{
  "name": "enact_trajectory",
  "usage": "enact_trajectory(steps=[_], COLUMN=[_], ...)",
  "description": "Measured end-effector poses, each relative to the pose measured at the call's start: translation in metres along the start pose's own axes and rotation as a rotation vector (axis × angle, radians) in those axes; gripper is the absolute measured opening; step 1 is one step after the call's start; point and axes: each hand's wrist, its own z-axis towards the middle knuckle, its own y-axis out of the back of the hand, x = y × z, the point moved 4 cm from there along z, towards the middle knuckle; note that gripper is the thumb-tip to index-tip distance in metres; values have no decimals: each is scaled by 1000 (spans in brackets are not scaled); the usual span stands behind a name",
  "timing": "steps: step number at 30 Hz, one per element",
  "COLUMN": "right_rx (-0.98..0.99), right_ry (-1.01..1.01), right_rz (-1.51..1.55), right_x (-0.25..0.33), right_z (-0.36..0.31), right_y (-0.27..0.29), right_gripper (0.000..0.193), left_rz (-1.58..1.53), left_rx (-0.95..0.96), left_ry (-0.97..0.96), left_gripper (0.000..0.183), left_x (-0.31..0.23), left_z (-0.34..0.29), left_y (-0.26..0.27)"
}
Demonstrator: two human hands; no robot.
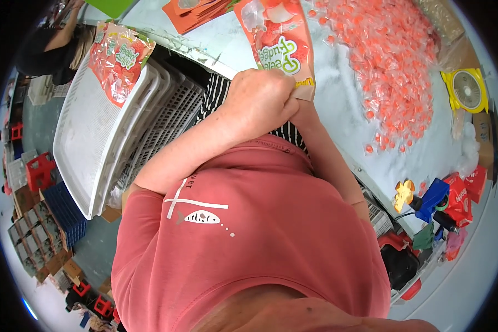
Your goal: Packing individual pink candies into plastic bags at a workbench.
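My left hand (260, 100) is closed in a fist over the near end of an orange-and-red candy pouch (282, 33). Close behind it, my right hand (303, 113) is pressed against the same end, its fingers mostly hidden by the left. The pouch looks filled and lies stretched away from me at the table edge. To its right spreads a big heap of orange candies in clear wrappers (382, 61). Flat orange pouches (196, 12) lie in a pile at the far left of the table.
At my left stands a stack of white plastic trays (74, 133), with another filled pouch (120, 63) on top. A yellow fan (466, 89), a blue tool (432, 200) and red packets (456, 200) are at the right. Another person's arm (66, 34) shows at upper left.
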Motion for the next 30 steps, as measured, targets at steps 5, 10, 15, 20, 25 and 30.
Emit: enact_trajectory(steps=[5, 10, 15, 20, 25, 30], right_rx=[-9, -75, -123, -43, -130, -151], right_ry=[-30, -123, -169, -186, -318, -250], right_rz=[-43, 363, 355, 105, 186, 398], right_x=[10, 14, 14, 3, -11, -23], right_z=[9, 19, 17, 12, 28, 20], right_y=[-9, -11, -9, 13, 13, 20], right_gripper=[31, 47, 42, 41, 52, 50], left_rz=[27, -12, -22, -18, 25, 35], left_rx=[26, 53, 44, 50, 27, 29], left_ry=[-25, -33, -48, -61, -119, -193], left_gripper=[14, 15, 15, 14, 14, 12], left_x=[2, -10, -13, -12, -16, -19], left_z=[-2, 0, 1, -7, -5, -8], left_y=[-6, -8, -4, -9, -12, -16])
